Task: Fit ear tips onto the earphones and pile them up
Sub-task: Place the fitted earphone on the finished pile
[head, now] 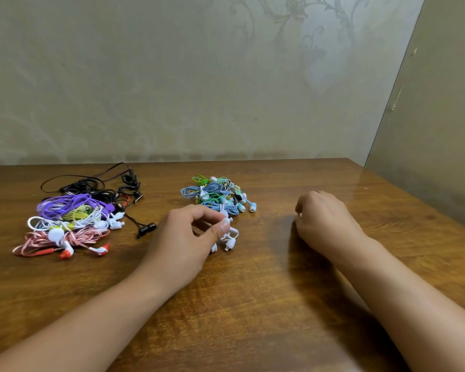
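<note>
My left hand (pixel 188 232) pinches a white earphone set (pixel 230 238) between thumb and fingers, just above the wooden table (pixel 253 304). Its white buds and bundled cord hang below my thumb. Right behind it lies a pile of blue, green and white earphones (pixel 218 196). My right hand (pixel 322 218) rests on the table to the right with fingers curled; a tiny whitish bit shows at the fingertips, too small to identify.
A second heap of earphones (pixel 70 218) in purple, yellow, white, pink-red and black spreads over the table's left side. A loose black earbud (pixel 147 229) lies near my left wrist. Walls stand behind and to the right of the table.
</note>
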